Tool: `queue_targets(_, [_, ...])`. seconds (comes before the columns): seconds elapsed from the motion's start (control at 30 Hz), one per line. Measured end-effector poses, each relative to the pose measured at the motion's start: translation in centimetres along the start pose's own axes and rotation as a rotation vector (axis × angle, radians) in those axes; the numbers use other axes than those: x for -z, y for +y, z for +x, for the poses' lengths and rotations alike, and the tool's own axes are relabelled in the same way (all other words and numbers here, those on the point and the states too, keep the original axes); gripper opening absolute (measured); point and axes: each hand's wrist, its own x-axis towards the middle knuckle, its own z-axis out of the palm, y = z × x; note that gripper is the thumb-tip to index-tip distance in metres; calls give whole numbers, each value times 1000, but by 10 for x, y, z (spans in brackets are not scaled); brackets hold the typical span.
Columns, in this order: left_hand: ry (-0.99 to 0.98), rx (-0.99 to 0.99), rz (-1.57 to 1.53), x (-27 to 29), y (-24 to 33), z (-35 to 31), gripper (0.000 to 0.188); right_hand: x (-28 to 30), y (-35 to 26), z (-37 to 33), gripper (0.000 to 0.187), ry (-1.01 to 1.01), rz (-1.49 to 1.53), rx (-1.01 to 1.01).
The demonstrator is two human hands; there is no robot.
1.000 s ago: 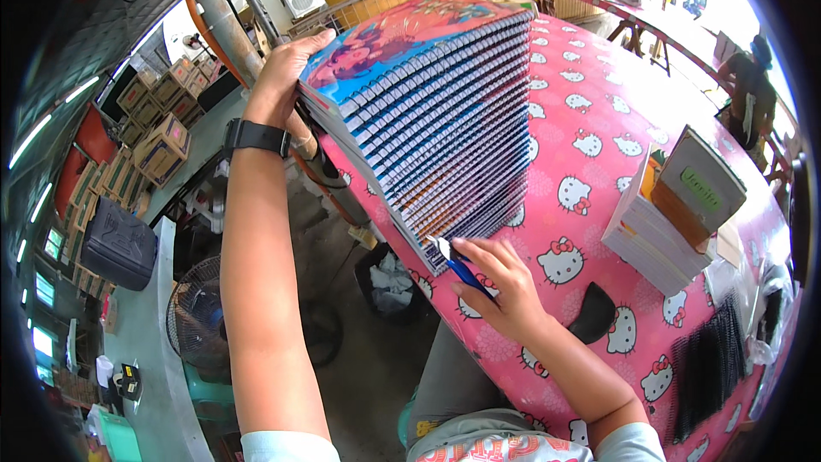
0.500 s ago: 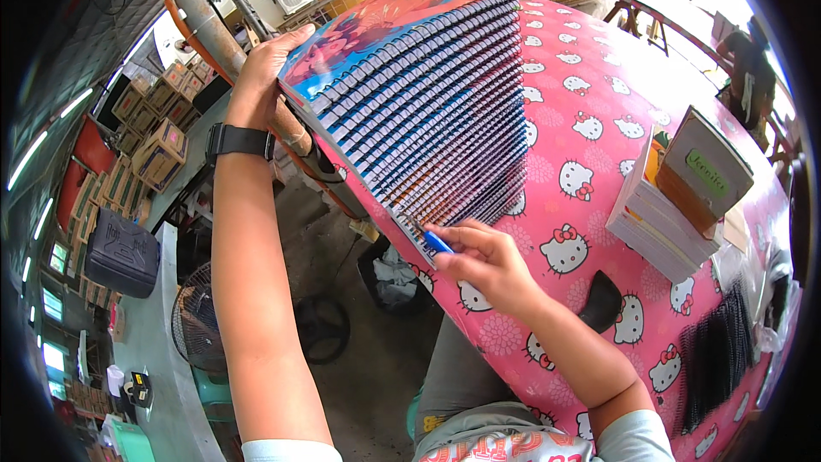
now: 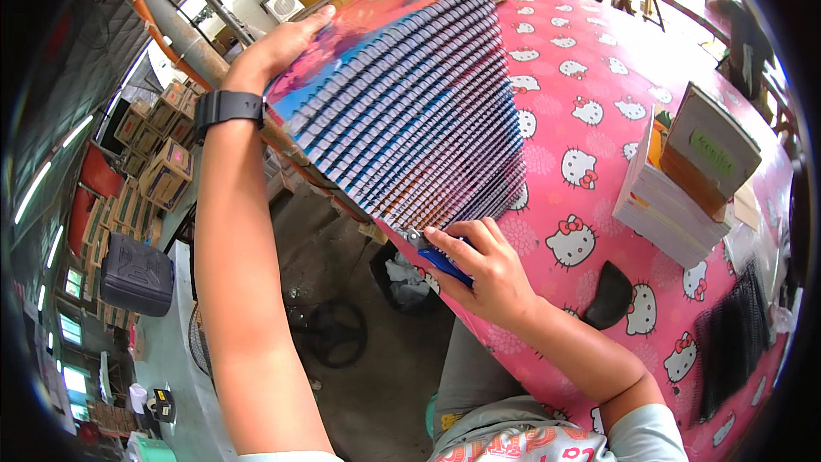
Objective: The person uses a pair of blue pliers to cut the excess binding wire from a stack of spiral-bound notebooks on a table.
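Note:
A tall stack of spiral-bound notebooks [image 3: 410, 111] stands at the table's left edge, its black coil bindings facing me and a colorful cover on top. My left hand [image 3: 286, 44], with a black watch [image 3: 229, 108] on its wrist, grips the stack's upper left edge. One digit lies along the top cover; the other fingers are mostly hidden. In my right hand [image 3: 487, 269] is a small pair of blue-handled pliers [image 3: 445, 263]. Their metal head [image 3: 414, 238] is at the near lower corner of the stack, by the coil ends. Whether the jaws touch a coil cannot be made out.
The pink patterned tablecloth [image 3: 547, 175] bears a black curved object [image 3: 607, 295], a pile of thick books [image 3: 671, 218] and a bundle of black coils [image 3: 727, 346] at right. Below left are a bin [image 3: 406, 278] and a fan base [image 3: 333, 334]. Another person [image 3: 744, 47] stands far right.
The view has shifted slightly. My left hand reaches farther over the top cover. My right hand and the pliers remain at the lower corner, with the metal head now showing more plainly.

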Motion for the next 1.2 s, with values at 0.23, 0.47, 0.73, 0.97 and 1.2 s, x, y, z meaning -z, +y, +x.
queue_targets(0.23, [-94,41,-258,2,-11,10,49,-3,2,-9,40,-98,356,-312])
queue_targets(0.47, [-102,142,-314,9,-8,7,48,-5,8,-9,38,2,37,-91])
queue_targets(0.73, [46,152,-515,-7,0,0,47,2,12,-11,39,-144,533,-451])
queue_targets(0.97, [90,116,-506,-8,2,-2,47,-2,11,-18,38,-37,127,-186])
queue_targets(1.2, [42,75,-402,-6,3,-5,49,3,9,-17,45,-178,475,-476])
